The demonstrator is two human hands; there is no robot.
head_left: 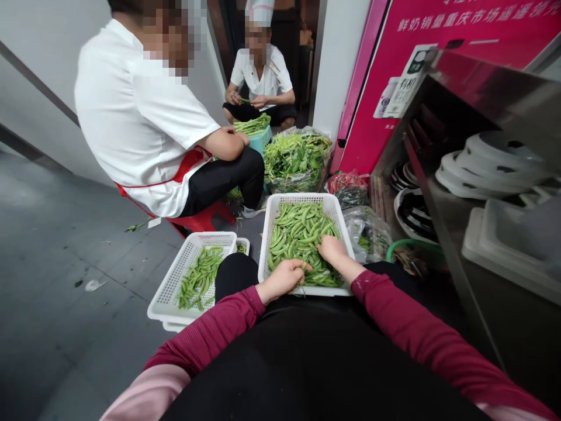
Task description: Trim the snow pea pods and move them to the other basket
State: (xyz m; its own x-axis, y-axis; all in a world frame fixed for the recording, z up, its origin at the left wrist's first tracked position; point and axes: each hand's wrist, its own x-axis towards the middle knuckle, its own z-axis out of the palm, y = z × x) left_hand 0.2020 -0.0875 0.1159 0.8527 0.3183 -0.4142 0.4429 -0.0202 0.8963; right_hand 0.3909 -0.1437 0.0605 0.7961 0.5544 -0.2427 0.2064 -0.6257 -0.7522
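A white perforated basket full of green pea pods rests at my lap. My left hand is over its near edge, thumb and fingers pinched together on what looks like a pea pod, mostly covered by the fingers. Thin green bits hang just below that hand. At the basket's right side, my right hand reaches down among the pods with its fingers curled closed; what is between them is hidden. To the left, a second white basket on the floor holds a smaller heap of pods.
One person sits on a red stool at left; another squats behind, handling a green stalk. Leafy greens fill a bag ahead. Plastic bags and a green-rimmed basin stand at right, beside a metal shelf with stacked dishes.
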